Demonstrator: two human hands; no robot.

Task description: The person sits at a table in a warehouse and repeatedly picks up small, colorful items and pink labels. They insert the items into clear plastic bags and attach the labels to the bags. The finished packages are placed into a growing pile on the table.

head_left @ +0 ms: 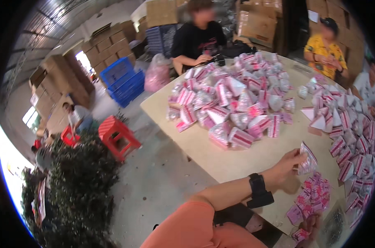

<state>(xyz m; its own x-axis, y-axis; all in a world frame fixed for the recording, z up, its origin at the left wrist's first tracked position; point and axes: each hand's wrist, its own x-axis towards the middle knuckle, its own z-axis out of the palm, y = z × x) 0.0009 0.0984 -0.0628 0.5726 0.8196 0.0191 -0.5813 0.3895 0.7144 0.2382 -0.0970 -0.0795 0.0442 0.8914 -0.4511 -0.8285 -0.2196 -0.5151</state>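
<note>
A crinkled clear packet (307,161) with a dark pink edge is held tilted in the left hand (290,164), near a loose heap of small pink sachets (314,193).

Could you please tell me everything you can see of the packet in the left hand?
The packet looks like a small clear plastic bag with a dark pinkish-red strip along its upper right edge; its contents are too blurred to identify. The left hand grips its left side, holding it tilted over the table, near small pink packets.
</note>
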